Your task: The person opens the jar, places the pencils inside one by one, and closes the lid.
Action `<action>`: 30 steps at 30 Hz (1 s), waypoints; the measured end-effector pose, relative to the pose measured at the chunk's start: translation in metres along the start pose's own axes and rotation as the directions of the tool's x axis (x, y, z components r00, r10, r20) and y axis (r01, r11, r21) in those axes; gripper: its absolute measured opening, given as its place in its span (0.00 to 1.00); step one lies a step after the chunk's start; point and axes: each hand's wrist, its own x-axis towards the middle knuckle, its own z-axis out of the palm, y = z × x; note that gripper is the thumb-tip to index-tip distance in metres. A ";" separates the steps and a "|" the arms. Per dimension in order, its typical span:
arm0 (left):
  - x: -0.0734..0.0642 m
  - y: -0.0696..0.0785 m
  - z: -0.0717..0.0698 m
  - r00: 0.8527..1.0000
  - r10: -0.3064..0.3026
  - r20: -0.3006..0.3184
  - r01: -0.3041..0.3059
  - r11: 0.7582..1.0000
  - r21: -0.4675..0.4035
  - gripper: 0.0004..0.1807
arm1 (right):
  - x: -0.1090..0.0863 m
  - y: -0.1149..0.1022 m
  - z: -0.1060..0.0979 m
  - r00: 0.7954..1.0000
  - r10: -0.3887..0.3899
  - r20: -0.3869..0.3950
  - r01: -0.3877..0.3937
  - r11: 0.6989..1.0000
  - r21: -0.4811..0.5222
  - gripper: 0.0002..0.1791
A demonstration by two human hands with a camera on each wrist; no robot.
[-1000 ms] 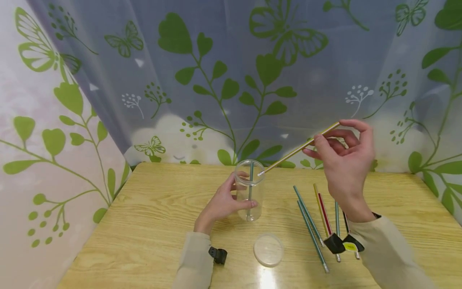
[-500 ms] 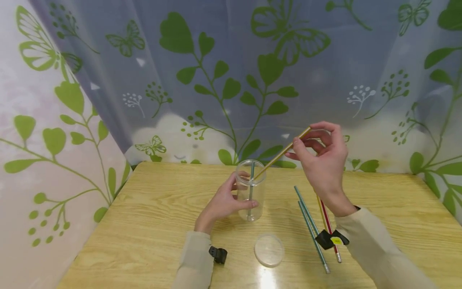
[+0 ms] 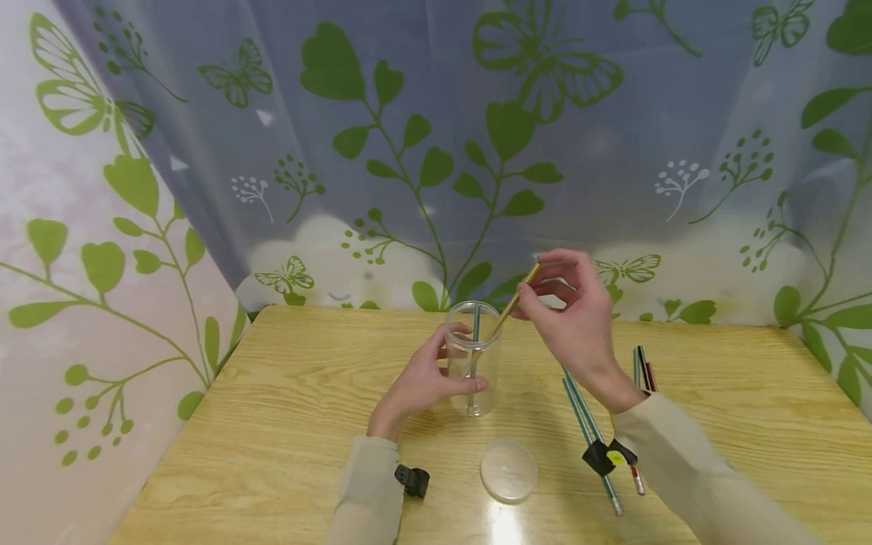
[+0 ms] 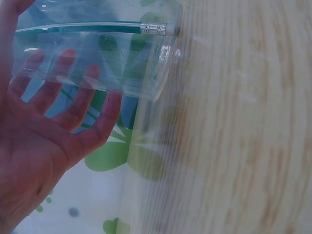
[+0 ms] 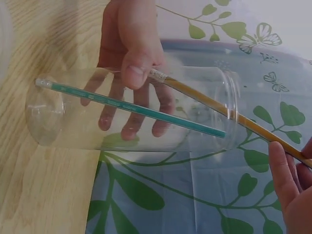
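A clear plastic jar [image 3: 490, 386] stands on the table, gripped around its side by my left hand [image 3: 424, 378]. Inside it leans a teal pencil [image 5: 131, 108], its eraser end at the bottom. My right hand [image 3: 575, 322] pinches a yellow pencil [image 3: 512, 304] near its upper end, above and right of the jar. That pencil slants through the jar's mouth with its silver eraser end [image 5: 157, 74] inside, partway down. In the left wrist view, the fingers [image 4: 80, 107] of my left hand spread along the jar's wall.
A round clear lid [image 3: 509, 471] lies on the table in front of the jar. To the right are teal pencils [image 3: 577, 412], plus a black pencil [image 3: 643, 363] and a red pencil [image 3: 650, 376], partly hidden under my right arm. A patterned curtain [image 3: 381, 189] hangs behind the table.
My right hand has moved left and down, carrying the yellow pencil's eraser end from the jar's rim to inside it, and the pencil stands steeper. My left hand and the jar stay put.
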 end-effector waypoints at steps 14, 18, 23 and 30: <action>0.001 0.001 0.000 1.000 0.003 -0.002 -0.004 1.000 -0.011 0.41 | -0.011 0.014 0.001 0.994 0.000 0.106 0.021 0.980 -0.198 0.11; 0.002 0.001 0.000 1.000 0.004 -0.005 -0.004 1.000 -0.007 0.41 | -0.013 0.018 -0.001 0.988 -0.005 0.157 0.044 0.969 -0.243 0.09; 0.002 0.001 0.000 1.000 0.004 -0.002 -0.004 1.000 -0.006 0.41 | -0.017 0.020 -0.002 0.977 -0.007 0.215 0.079 0.941 -0.329 0.08; 0.000 0.000 0.000 1.000 -0.001 0.001 0.001 1.000 -0.018 0.41 | -0.019 0.024 -0.002 0.958 -0.054 0.282 0.172 0.896 -0.410 0.07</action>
